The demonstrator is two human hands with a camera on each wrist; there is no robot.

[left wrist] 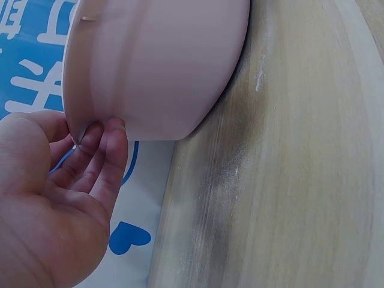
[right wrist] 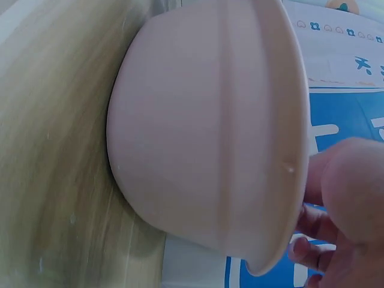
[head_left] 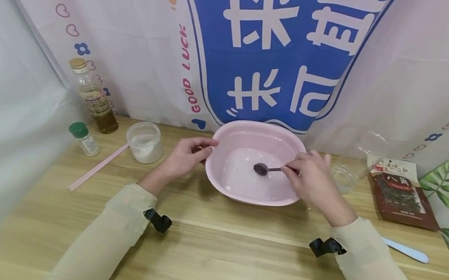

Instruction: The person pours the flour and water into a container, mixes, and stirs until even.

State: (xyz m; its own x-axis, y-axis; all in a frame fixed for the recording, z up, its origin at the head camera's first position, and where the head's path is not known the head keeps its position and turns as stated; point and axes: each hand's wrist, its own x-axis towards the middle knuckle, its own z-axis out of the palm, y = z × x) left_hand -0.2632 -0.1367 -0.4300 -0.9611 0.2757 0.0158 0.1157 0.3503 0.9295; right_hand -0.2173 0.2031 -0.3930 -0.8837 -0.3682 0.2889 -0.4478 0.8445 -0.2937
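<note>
A pink plastic basin (head_left: 249, 196) stands on the table near the back, with a whitish layer with small white lumps (head_left: 241, 172) in its bottom. My left hand (head_left: 186, 157) grips the basin's left rim, thumb over the edge and fingers curled underneath, as the left wrist view shows. In my right hand (head_left: 311, 179) I pinch the thin handle of a small dark spoon (head_left: 261, 169). The spoon's bowl points left over the middle of the basin and looks filled with something dark. In the right wrist view the basin's wall (right wrist: 192, 132) hides the spoon.
To the left are an oil bottle (head_left: 98, 106), a green-capped shaker (head_left: 84, 139), pink chopsticks (head_left: 98, 167) and a clear tub of white powder (head_left: 145, 144). On the right stand a clear open jar (head_left: 343, 178), a brown packet (head_left: 404, 195) and a light blue handled utensil (head_left: 406, 250).
</note>
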